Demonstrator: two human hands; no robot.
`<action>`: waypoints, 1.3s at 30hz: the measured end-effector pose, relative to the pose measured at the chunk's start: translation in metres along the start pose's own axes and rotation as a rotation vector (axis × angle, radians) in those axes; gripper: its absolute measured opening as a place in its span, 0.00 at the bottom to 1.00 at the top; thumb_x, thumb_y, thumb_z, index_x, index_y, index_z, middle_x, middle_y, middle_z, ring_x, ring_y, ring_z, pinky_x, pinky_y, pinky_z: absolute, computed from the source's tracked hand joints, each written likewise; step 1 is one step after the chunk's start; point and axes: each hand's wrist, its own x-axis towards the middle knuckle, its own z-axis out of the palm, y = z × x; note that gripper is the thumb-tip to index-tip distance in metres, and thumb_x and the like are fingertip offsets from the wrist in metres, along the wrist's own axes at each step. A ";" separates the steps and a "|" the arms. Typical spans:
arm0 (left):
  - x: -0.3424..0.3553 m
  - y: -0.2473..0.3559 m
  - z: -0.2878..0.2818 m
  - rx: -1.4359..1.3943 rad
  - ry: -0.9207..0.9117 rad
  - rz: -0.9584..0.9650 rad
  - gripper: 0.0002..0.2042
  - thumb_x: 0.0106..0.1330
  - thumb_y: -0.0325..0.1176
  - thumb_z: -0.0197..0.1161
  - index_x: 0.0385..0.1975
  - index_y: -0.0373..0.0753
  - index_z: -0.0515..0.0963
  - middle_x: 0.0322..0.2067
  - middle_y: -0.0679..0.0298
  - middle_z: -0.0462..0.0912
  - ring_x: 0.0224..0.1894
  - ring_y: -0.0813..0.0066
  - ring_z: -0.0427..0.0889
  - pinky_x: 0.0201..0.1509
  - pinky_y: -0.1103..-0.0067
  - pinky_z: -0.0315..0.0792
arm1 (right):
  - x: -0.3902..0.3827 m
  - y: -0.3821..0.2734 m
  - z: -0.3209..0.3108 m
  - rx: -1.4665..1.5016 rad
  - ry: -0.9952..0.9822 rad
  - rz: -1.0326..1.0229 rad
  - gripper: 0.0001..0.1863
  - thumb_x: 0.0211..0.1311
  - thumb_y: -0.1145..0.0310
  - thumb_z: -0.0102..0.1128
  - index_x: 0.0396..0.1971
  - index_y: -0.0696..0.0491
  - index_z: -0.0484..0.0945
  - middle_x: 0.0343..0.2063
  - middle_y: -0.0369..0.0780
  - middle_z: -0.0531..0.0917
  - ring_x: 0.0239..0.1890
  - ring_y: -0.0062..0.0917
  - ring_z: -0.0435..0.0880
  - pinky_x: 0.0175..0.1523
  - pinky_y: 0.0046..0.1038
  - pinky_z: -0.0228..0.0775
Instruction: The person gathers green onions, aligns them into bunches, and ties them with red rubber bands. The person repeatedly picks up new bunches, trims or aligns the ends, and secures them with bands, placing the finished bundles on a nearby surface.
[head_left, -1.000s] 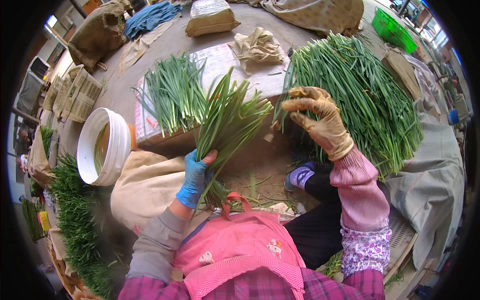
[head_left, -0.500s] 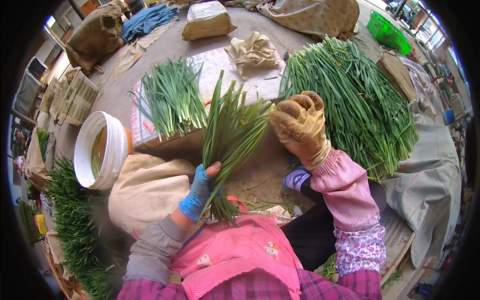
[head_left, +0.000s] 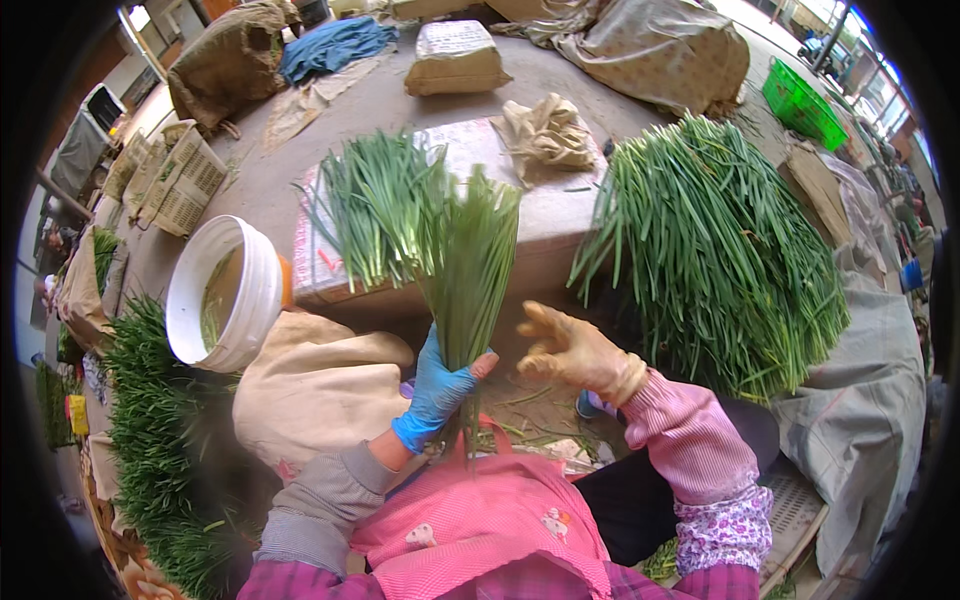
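My left hand [head_left: 440,385], in a blue glove with the thumb bare, is closed round a bunch of green garlic chives [head_left: 470,265]. The bunch stands nearly upright, its upper part blurred by motion. To its right, my right hand [head_left: 578,355] in a stained yellowish glove is apart from the bunch, fingers spread and holding nothing. Behind the held bunch, a smaller pile of chives [head_left: 365,205] lies on a low covered block [head_left: 540,225]. A large heap of chives [head_left: 715,260] rises beyond my right hand.
At left stand a white bucket [head_left: 262,310] and more dark green chives [head_left: 165,450]. A beige cloth [head_left: 310,390] lies near my left forearm. A crumpled cloth [head_left: 545,138] rests on the block. Farther off are a packed sack [head_left: 455,65], a green crate [head_left: 803,105] and a pale crate [head_left: 185,185].
My right hand has come down and its curled fingers have spread. The bunch in my left hand has swung from leaning right to nearly upright. The whole view has shifted slightly.
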 end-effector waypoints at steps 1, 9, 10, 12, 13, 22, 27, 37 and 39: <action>-0.005 0.000 0.006 0.125 -0.021 0.098 0.40 0.57 0.32 0.69 0.67 0.40 0.52 0.36 0.52 0.83 0.31 0.59 0.84 0.37 0.71 0.77 | 0.008 0.008 0.005 -0.165 0.032 -0.104 0.53 0.47 0.60 0.77 0.69 0.57 0.51 0.60 0.51 0.69 0.50 0.31 0.78 0.54 0.31 0.73; -0.015 0.007 0.011 0.059 -0.379 0.065 0.52 0.56 0.37 0.71 0.72 0.41 0.36 0.52 0.53 0.77 0.48 0.62 0.81 0.52 0.69 0.74 | 0.009 0.022 0.007 0.365 0.034 -0.076 0.24 0.57 0.70 0.66 0.54 0.57 0.73 0.47 0.37 0.81 0.49 0.24 0.78 0.55 0.27 0.71; -0.013 0.007 0.009 -0.115 -0.430 -0.083 0.49 0.56 0.38 0.71 0.71 0.39 0.42 0.54 0.54 0.75 0.51 0.65 0.78 0.55 0.70 0.72 | 0.009 0.023 0.007 0.409 -0.043 -0.132 0.24 0.57 0.71 0.66 0.54 0.57 0.73 0.47 0.37 0.81 0.49 0.24 0.79 0.55 0.27 0.71; -0.012 0.008 0.006 -0.484 -0.483 -0.412 0.43 0.57 0.40 0.71 0.69 0.37 0.53 0.59 0.58 0.70 0.57 0.71 0.72 0.61 0.72 0.67 | 0.009 0.028 0.012 0.324 0.000 -0.193 0.26 0.56 0.74 0.66 0.56 0.58 0.72 0.48 0.38 0.81 0.49 0.23 0.78 0.55 0.28 0.71; -0.015 0.009 0.008 -0.599 -0.380 -0.514 0.31 0.58 0.40 0.70 0.59 0.35 0.68 0.51 0.59 0.76 0.47 0.72 0.78 0.50 0.74 0.74 | 0.010 0.031 0.016 0.278 -0.008 -0.256 0.27 0.56 0.75 0.67 0.56 0.58 0.72 0.48 0.38 0.80 0.49 0.23 0.78 0.56 0.28 0.71; -0.004 0.000 -0.017 -0.427 -0.204 -0.714 0.10 0.63 0.39 0.65 0.35 0.42 0.74 0.18 0.68 0.74 0.12 0.85 0.63 0.16 0.85 0.58 | 0.006 -0.016 -0.046 -0.293 0.515 -0.654 0.30 0.57 0.76 0.66 0.61 0.53 0.68 0.58 0.38 0.73 0.62 0.26 0.69 0.66 0.28 0.59; -0.008 -0.002 -0.010 -0.349 -0.178 -0.694 0.09 0.62 0.35 0.67 0.35 0.40 0.75 0.16 0.69 0.73 0.11 0.85 0.63 0.14 0.86 0.55 | -0.003 -0.017 -0.066 -0.807 0.651 -0.840 0.22 0.53 0.62 0.71 0.50 0.43 0.81 0.54 0.42 0.75 0.61 0.34 0.67 0.65 0.32 0.58; -0.002 -0.004 -0.010 -0.350 -0.147 -0.692 0.13 0.56 0.36 0.73 0.35 0.39 0.77 0.19 0.68 0.78 0.15 0.85 0.69 0.16 0.85 0.60 | -0.011 -0.058 -0.084 -0.011 -0.576 -0.388 0.18 0.64 0.62 0.62 0.48 0.59 0.79 0.49 0.47 0.80 0.48 0.32 0.80 0.51 0.31 0.73; -0.007 -0.008 0.000 -0.275 -0.092 -0.595 0.14 0.57 0.36 0.73 0.36 0.39 0.77 0.21 0.68 0.79 0.16 0.85 0.71 0.17 0.85 0.61 | -0.011 -0.027 -0.047 -0.508 -0.010 -0.143 0.28 0.61 0.58 0.65 0.55 0.60 0.73 0.48 0.47 0.81 0.47 0.33 0.80 0.53 0.32 0.72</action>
